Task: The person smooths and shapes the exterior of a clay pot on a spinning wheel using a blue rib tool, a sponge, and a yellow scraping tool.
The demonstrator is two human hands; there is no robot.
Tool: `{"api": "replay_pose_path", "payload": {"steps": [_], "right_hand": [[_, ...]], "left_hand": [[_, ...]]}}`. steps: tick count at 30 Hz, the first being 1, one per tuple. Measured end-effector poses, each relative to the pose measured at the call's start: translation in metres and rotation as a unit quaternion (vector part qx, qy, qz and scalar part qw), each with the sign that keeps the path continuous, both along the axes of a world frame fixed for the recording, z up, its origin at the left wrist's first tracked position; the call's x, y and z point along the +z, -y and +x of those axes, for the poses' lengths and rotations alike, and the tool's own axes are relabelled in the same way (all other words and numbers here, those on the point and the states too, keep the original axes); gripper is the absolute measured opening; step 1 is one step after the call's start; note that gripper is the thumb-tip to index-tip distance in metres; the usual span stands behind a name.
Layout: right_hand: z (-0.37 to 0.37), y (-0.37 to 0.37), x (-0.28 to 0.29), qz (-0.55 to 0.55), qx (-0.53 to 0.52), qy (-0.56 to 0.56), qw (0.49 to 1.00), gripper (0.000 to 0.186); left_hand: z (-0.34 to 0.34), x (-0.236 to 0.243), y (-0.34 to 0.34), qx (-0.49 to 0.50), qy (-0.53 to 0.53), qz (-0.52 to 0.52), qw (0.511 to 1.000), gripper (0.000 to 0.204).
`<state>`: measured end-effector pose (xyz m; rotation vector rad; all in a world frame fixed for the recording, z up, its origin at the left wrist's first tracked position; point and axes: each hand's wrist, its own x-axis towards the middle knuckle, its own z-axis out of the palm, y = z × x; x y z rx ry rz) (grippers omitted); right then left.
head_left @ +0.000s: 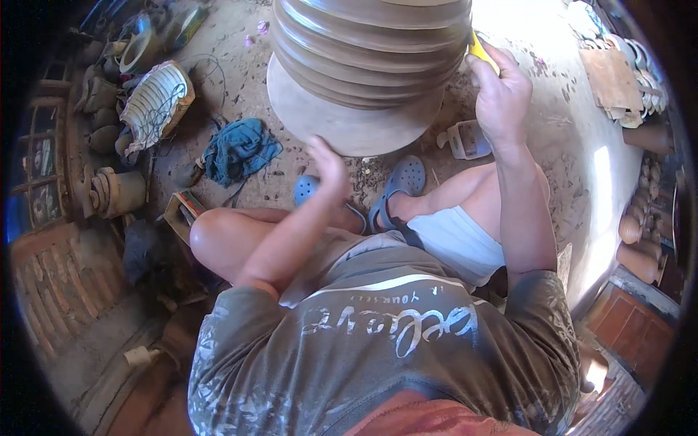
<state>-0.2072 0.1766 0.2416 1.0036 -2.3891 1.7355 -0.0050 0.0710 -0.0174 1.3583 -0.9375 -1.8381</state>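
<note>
A large ridged clay pot [371, 47] stands on a round grey potter's wheel [320, 123] at top centre. My right hand [503, 94] grips a yellow tool [481, 51] at the pot's right side; whether the tool's tip touches the clay is hard to tell. My left hand [326, 160] is at the wheel's front edge with fingers loosely bent and nothing visible in them; it is slightly blurred.
My legs in blue clogs [396, 185] flank the space below the wheel. A blue cloth [240, 149] and a ribbed object [156, 105] lie left. A plastic container [465, 139] sits right. Pots [640, 261] line the right side; cylindrical pieces [116, 192] stand left.
</note>
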Motion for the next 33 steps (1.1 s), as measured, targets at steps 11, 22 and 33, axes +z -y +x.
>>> {"api": "replay_pose_path", "payload": {"steps": [11,22,33], "right_hand": [[0.012,0.0,0.005,0.014,0.025,-0.045,0.999,0.034],[0.019,-0.008,0.0,-0.016,0.01,-0.07,0.997,0.03],[0.019,-0.007,0.0,-0.004,0.026,-0.086,0.996,0.03]], "left_hand": [[0.011,0.062,0.079,0.014,-0.068,0.081,0.994,0.086],[0.011,0.027,0.0,-0.148,-0.059,0.136,0.978,0.091],[0.013,0.038,-0.067,-0.303,0.008,0.231,0.924,0.086]]}}
